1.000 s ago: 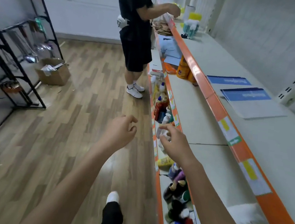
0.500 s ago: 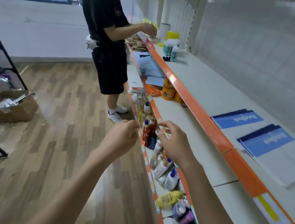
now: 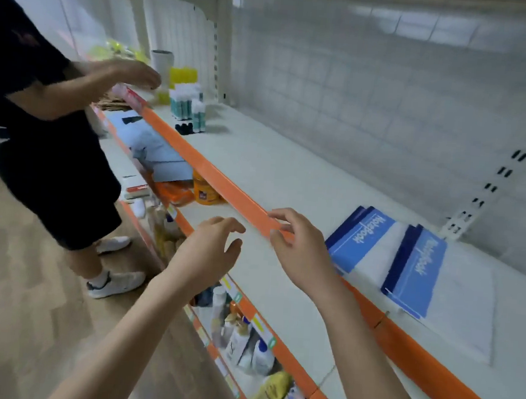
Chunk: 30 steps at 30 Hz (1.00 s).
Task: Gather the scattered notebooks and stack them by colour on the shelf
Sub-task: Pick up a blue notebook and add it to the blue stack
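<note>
Head view shows both hands empty. The left hand hangs with fingers loose and spread, in front of the shelf. The right hand has loose fingers at the shelf's orange front edge. Two blue notebooks lie near that front edge, side by side, not stacked. More blue ones seem to sit on the lower shelf. Most gathering looks left to do.
</note>
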{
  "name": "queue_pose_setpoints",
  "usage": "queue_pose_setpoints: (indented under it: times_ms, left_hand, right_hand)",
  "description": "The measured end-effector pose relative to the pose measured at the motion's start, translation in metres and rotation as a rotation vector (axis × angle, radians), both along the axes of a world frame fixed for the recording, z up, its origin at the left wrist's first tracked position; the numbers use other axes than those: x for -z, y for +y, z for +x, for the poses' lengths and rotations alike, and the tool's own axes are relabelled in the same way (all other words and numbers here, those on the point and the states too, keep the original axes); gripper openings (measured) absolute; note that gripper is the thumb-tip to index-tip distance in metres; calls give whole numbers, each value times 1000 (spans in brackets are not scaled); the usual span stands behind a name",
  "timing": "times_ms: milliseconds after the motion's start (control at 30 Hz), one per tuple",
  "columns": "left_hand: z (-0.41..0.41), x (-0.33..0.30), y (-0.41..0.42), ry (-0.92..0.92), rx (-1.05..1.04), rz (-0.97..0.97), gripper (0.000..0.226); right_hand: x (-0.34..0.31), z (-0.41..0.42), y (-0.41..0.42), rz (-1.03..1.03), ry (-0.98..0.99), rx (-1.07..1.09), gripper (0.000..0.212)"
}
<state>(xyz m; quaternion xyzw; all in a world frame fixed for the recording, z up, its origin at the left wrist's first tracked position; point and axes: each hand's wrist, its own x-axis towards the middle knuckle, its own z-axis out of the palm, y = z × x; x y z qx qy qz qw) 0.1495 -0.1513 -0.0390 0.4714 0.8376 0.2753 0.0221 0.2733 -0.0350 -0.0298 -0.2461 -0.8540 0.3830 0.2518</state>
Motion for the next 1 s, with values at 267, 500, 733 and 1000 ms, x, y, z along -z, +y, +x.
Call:
queue_pose_setpoints:
  times_ms: [267,500,733,1000]
  left_hand:
    - [1,-14,108,-14,330,81,28]
    - [36,-11,171,-79,583,56,29]
    - [66,-4,206,-74,686,-15,31]
    - [77,-2,230,-87,788,-159,28]
  right_hand:
    - [-6,17,62,-44,76,339,26]
    - [-4,66,80,45,59,646,29]
    - [11,93,98,97,-267,949,32]
    - [10,87,109,70,-445,1044,36]
